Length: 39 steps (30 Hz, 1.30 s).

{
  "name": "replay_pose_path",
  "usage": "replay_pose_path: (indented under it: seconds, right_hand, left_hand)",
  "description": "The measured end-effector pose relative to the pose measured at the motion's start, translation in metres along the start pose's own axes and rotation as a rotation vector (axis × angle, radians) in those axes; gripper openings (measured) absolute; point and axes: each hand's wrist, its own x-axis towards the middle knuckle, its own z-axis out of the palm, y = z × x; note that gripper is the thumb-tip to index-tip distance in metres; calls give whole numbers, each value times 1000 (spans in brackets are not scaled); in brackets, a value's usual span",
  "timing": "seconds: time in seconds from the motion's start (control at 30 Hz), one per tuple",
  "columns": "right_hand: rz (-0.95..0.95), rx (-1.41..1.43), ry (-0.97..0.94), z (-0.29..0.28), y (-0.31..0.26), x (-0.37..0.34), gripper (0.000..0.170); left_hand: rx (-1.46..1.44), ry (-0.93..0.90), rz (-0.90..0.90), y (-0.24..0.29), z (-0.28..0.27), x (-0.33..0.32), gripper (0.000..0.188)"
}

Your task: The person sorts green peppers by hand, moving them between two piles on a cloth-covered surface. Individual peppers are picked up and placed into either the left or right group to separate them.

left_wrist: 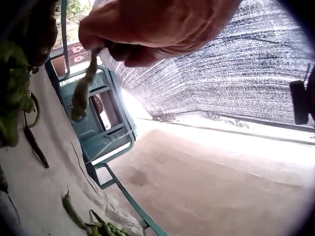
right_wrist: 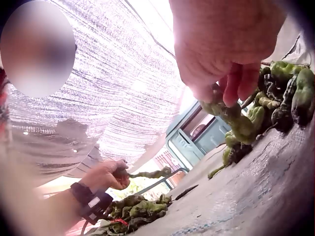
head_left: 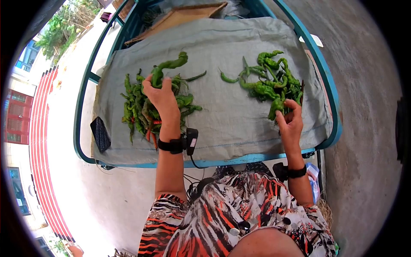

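Observation:
My left hand (head_left: 160,95) pinches a long, bent green pepper (head_left: 173,62) above the left pile of peppers (head_left: 132,100), which has a few red ones low down. In the left wrist view that pepper (left_wrist: 81,96) hangs from the fingers of the left hand (left_wrist: 162,24). At the right pile (head_left: 261,88), my right hand (head_left: 292,122) holds a green pepper (head_left: 275,108) between thumb and fingers at the pile's near edge. The right wrist view shows the right hand (right_wrist: 226,49) gripping it, its fingertips over the pepper (right_wrist: 221,108).
Grey woven cloth (head_left: 218,120) covers the cart bed between the piles, inside a teal rail (head_left: 327,85). A dark patterned object (head_left: 100,134) lies at the left edge. A woven tray (head_left: 184,17) is at the far end.

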Motion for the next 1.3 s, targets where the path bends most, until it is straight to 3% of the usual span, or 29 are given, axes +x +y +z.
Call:
replay_pose_path:
  seconds: [0.1, 0.17, 0.23, 0.3, 0.47, 0.57, 0.63, 0.7, 0.77, 0.87, 0.93, 1.0, 1.13, 1.27, 1.3]
  right_hand:
    - [-12, -2, -57, 5, -2, -1, 47]
    - [-59, -99, -131, 4, 2, -1, 51]
    - [-65, -109, -152, 6, 1, -3, 51]
    - [-69, -108, -162, 6, 1, -4, 50]
    - [-50, -40, -176, 10, -5, -4, 47]
    - [4, 0, -212, 13, -7, -4, 44]
    - [36, 56, -227, 18, -7, -5, 43]
    - [83, 85, -262, 22, -11, -5, 41]
    - [138, 149, -304, 27, -15, -5, 41]
    - [208, 253, -323, 32, -23, -5, 41]
    - [255, 327, -323, 32, -28, -4, 41]
    - [142, 160, -307, 29, -13, -3, 41]
    - [-52, -191, -398, 23, 5, -10, 39]
    - [-165, -352, -456, 32, 20, -23, 33]
    - [-206, -386, -443, 34, 20, -26, 31]
  left_hand:
    - [502, 96, 178, -14, -6, 0, 40]
    - [547, 74, 195, -10, -7, -9, 42]
    - [178, -49, -22, 13, -11, -8, 44]
    - [199, -82, 0, 32, -12, -6, 46]
    - [1085, -56, 561, 33, -22, 18, 54]
    - [1243, -68, 593, 15, -14, 7, 59]
    - [752, -450, 517, 27, 0, -13, 59]
    - [435, -834, 345, 9, 15, -57, 60]
    - [336, -1018, 309, 5, 32, -102, 58]
    - [251, -1170, 67, 13, 45, -122, 58]
    - [305, -1096, -2, 25, 46, -117, 53]
    - [438, -1009, -46, 30, 44, -103, 49]
    - [718, -667, 75, 13, 37, -50, 46]
    - [995, -281, 239, -13, 27, -22, 40]
    - [1109, -378, 300, -20, 25, -18, 37]
